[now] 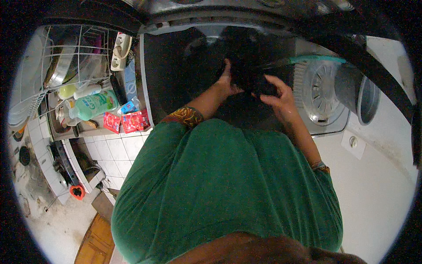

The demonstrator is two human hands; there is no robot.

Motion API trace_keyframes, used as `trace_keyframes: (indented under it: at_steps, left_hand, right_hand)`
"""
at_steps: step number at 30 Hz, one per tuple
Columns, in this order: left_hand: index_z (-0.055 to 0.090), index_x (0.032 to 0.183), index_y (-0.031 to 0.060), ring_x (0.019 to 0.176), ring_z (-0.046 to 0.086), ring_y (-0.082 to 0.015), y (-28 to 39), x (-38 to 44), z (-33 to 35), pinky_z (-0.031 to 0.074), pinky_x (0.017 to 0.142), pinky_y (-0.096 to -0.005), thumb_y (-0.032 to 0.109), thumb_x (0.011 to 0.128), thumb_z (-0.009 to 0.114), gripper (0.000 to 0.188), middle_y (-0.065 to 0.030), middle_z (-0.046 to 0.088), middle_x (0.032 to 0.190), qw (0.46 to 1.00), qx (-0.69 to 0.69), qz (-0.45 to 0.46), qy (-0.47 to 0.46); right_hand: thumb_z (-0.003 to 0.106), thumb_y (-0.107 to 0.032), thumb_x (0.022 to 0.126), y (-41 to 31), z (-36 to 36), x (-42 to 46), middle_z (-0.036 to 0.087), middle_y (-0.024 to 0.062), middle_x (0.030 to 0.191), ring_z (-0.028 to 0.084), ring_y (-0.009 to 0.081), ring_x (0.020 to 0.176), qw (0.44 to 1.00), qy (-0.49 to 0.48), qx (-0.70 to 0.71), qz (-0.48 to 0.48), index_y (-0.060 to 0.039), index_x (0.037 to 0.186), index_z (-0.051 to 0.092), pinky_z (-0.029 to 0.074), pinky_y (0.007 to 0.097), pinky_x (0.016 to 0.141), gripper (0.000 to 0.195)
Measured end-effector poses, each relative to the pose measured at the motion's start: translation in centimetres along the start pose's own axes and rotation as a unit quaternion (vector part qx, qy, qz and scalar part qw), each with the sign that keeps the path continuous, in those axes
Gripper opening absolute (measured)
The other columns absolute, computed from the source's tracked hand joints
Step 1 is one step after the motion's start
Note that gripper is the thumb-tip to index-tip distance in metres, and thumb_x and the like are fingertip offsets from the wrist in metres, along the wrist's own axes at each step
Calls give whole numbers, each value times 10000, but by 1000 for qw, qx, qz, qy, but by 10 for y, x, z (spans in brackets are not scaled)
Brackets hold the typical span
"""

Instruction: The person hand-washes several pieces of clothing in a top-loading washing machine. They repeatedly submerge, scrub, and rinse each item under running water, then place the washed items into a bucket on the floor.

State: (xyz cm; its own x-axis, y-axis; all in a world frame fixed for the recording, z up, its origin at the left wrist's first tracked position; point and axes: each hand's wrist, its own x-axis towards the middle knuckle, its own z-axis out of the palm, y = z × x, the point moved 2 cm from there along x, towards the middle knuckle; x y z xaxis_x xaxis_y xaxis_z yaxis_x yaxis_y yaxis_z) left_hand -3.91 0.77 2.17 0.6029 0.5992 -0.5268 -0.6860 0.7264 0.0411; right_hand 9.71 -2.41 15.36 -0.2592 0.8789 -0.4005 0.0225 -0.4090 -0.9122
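Observation:
A black bundle [247, 66], which looks like bunched cloth, lies between my hands over a dark open tub [171, 82]. My left hand [227, 81] grips its left side, with thumb and forefinger spread and the other fingers lost in the dark. On the right side, the curled fingers of my right hand [280, 95] hold the bundle's nearer part. Poor light hides the bundle's shape and the tub's inside. Just beyond my right hand is a pale machine top with a round ribbed lid [319, 89], crossed by a teal strip [316, 59].
A grey bucket [367, 99] stands at the right by the wall. To the left, a counter holds a green detergent bottle [97, 105], red sachets [133, 122] and a white power strip [120, 52]. A wire dish rack [79, 49] stands behind the bottle.

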Motion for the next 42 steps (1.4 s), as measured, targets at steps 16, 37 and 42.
trace_keyframes:
  at_steps: [16,37,42]
  left_hand:
    - [554,1006,49,971,506,-280,17,-4,25,400,818,-402,418,665,609,506,-115,531,1075,886,451,4,110]
    - [212,1292,50,1155,300,-393,2,-16,-25,216,925,-547,786,569,385,1046,-198,294,1284,980,87,-142,110]
    - [345,1241,96,1157,343,-284,7,-5,29,240,959,-468,729,659,318,860,-115,384,1250,996,88,-6,-28]
  right_hand:
    - [609,-379,715,54,-16,82,383,110,1230,392,221,1094,987,66,-54,136,-101,1273,292,355,367,853,699]
    - [718,-134,588,57,-7,64,511,115,1074,498,184,945,960,199,-190,-58,-21,1178,421,386,279,820,671]
    - [716,-144,593,44,-1,29,465,125,1147,456,203,1039,981,161,-104,-24,-35,1250,333,352,292,884,768]
